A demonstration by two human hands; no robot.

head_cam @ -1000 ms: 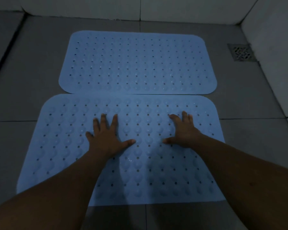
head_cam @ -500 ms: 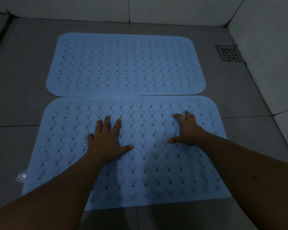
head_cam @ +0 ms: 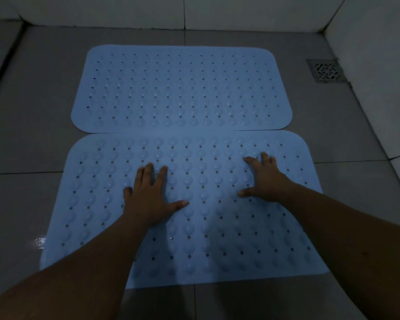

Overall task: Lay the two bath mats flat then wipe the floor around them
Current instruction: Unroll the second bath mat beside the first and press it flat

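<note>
Grey tiled floor [head_cam: 28, 125], white tiled walls behind & at right, square metal drain grate [head_cam: 328, 70] in far right corner. Near light-blue perforated rubber bath mat [head_cam: 194, 227] lies flat, long axis left-right; far light-blue perforated rubber mat [head_cam: 183, 88] parallel just beyond, edges touching. Bare floor all round both. Left hand [head_cam: 148, 199] & right hand [head_cam: 267, 181] press near mat, fingers spread flat.

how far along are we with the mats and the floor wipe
Done: the far mat lies flat on the floor. In hand: the left hand and right hand press flat on the near mat, which also looks flat. Left: wiping the floor; no cloth is in view.
</note>
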